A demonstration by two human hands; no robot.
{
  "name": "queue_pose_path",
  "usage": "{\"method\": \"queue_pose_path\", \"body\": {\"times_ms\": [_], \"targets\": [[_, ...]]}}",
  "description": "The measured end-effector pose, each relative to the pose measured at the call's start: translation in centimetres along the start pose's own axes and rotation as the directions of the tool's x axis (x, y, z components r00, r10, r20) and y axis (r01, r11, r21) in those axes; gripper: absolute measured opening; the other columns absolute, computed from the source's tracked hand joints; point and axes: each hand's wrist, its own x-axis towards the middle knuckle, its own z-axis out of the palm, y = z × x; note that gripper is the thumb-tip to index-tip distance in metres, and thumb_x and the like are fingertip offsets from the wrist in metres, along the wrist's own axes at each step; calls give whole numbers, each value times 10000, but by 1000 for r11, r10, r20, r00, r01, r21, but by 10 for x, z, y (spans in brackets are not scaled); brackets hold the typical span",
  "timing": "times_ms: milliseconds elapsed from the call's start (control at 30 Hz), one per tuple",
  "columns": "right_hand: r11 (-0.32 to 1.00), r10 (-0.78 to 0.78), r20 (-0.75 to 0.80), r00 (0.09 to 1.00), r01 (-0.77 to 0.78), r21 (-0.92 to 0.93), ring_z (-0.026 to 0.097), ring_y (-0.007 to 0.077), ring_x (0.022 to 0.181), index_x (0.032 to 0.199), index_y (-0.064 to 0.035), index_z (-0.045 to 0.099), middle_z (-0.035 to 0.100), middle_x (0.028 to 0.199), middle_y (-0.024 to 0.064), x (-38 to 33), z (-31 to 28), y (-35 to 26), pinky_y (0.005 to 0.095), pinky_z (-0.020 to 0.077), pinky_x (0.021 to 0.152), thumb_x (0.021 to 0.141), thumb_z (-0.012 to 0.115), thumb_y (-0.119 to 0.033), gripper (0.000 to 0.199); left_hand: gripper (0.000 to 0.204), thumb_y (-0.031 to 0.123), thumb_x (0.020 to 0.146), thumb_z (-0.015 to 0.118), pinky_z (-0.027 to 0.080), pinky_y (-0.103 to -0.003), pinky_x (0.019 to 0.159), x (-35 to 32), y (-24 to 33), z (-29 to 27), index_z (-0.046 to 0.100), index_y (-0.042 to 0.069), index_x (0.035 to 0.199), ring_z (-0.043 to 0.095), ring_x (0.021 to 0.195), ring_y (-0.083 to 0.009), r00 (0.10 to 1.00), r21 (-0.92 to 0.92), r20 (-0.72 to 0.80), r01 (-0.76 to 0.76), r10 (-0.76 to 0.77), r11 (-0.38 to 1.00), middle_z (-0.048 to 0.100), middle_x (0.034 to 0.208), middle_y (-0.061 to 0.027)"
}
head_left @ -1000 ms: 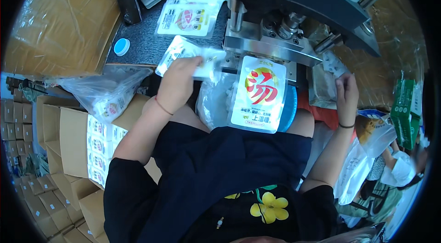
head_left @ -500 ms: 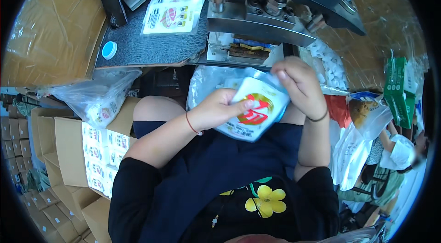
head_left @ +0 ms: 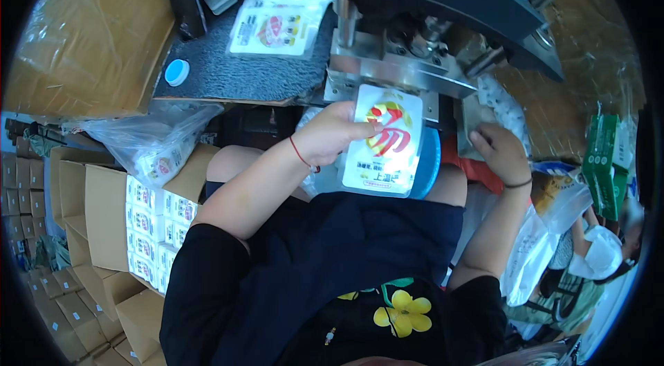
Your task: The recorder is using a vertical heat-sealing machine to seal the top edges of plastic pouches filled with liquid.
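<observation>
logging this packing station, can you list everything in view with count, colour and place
pouch: 1, white with red mark, held up under the machine
sealing machine: 1, grey metal, top centre
flat pouches: small stack, white, on the grey mat
cap: 1, blue and white, mat's left edge
plastic bag: 1, clear, left of lap
carton of packets: 1, brown, lower left
green boxes: few, right edge
left hand: grips the pouch
right hand: at the machine's right side
</observation>
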Motion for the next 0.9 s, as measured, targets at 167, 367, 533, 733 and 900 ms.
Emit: {"method": "queue_pose_path", "body": {"times_ms": [167,367,533,733,900], "targets": [[922,-185,-33,982,185,341,623,251,824,1050,-2,639,630,881,123,-11,8,29,351,488,785,921,635,-163,206,404,218,950,606,444,-518,983,15,81,-78,485,-22,1253,530,1185,-396,340,989,133,-109,931,-101,541,1211,-258],[933,143,-309,940,-24,359,587,205,867,1091,2,624,629,941,124,-12,17,28,318,463,807,996,539,-146,195,562,363,923,614,311,-530,1144,-30,55,-92,495,171,1437,403,1387,-400,818,867,264,31,511,-497,415,1507,-209],[896,109,-531,840,147,418,555,185,776,1072,-6,620,613,922,109,-16,20,-23,284,446,731,1021,484,-130,191,296,35,931,551,545,-395,837,-70,26,-77,650,31,1210,704,894,-317,713,980,98,-192,695,58,724,1013,-166],[725,-320,-503,803,549,416,635,187,838,1071,4,651,665,957,110,14,22,-111,294,495,744,934,610,-78,164,244,218,948,683,496,-249,653,-56,9,-23,736,-13,1004,621,693,-73,907,792,16,-268,420,548,722,790,-70],[749,-393,-528,753,595,292,612,212,787,1061,-14,676,667,890,96,24,13,-124,317,485,698,920,643,-90,163,275,215,968,683,529,-248,725,-46,-16,3,712,-30,1088,644,809,-72,988,665,34,-133,149,735,731,933,-51]]}}
